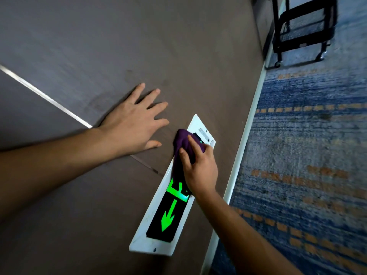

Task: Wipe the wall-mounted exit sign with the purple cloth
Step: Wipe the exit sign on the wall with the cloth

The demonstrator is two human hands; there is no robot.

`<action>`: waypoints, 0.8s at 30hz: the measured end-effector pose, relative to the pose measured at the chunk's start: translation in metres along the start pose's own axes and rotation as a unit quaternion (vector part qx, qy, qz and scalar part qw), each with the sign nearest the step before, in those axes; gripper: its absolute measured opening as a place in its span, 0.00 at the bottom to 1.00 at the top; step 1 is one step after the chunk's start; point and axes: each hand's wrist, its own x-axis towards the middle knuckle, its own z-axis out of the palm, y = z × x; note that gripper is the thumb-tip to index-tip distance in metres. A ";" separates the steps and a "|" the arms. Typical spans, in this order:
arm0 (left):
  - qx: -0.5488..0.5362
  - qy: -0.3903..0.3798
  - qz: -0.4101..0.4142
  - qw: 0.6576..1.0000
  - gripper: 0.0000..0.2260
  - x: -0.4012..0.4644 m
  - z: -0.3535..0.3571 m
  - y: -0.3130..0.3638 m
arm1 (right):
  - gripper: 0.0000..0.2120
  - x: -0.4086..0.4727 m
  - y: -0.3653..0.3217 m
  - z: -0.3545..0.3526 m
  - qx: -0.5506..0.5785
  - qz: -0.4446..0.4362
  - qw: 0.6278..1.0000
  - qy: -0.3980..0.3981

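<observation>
While the right hand point(200, 167) clamps a crumpled purple cloth point(183, 149) against it, the long white-framed black exit sign point(168, 219) runs diagonally along the brown wall point(139, 46), green arrow aimed toward the wrist; cloth and fingers hide its middle lettering. Beside them, the left hand point(133, 124) lies splayed flat, holding nothing.

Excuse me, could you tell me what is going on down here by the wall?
A person is cleaning a wall-mounted exit sign set low near the carpet. The right hand presses a purple cloth against the sign's upper part, while the left hand rests flat and open on the brown wall. The green arrow lower down is uncovered.
</observation>
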 end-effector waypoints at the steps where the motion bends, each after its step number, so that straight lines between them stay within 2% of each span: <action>1: 0.002 -0.001 -0.001 1.000 0.31 0.000 0.000 0.000 | 0.26 -0.007 0.000 -0.001 -0.002 -0.009 1.000 -0.009; 5: 0.005 -0.006 -0.003 1.000 0.32 0.002 0.002 0.000 | 0.29 -0.005 0.008 -0.017 0.018 -0.012 0.999 -0.048; 9: 0.007 0.001 -0.003 1.000 0.32 0.003 0.001 0.001 | 0.36 0.037 0.016 -0.043 0.109 0.073 0.991 0.008; 16: 0.002 0.000 0.001 1.000 0.32 0.004 0.000 0.002 | 0.24 0.100 0.017 -0.052 0.021 0.020 0.999 -0.037; 20: -0.004 0.003 0.001 1.000 0.31 0.004 -0.001 0.001 | 0.22 0.106 0.009 -0.035 -0.009 -0.010 0.997 -0.078; 24: -0.007 0.002 0.004 1.000 0.31 0.005 -0.001 0.001 | 0.22 0.087 0.015 -0.026 -0.009 -0.005 0.996 -0.087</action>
